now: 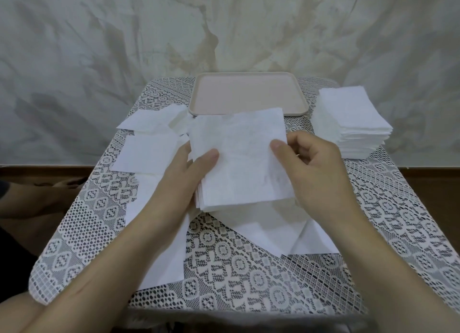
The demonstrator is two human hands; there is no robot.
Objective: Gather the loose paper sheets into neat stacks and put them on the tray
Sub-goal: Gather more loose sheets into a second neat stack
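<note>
Both hands (185,177) (317,168) around perhaps uneven stack (240,156)

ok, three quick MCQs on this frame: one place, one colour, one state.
1. Relative to the tray, the tall stack sits: A) left B) right C) on it.
2. Tray colour: A) pink B) blue C) black.
3. The held stack is gripped by: A) neither hand B) one hand C) both hands.

Key: 1B, it stands off the tray, past its right edge. 2A, rim and floor are pale pink. 3C, the left hand and right hand each pinch it, thumb on top.
</note>
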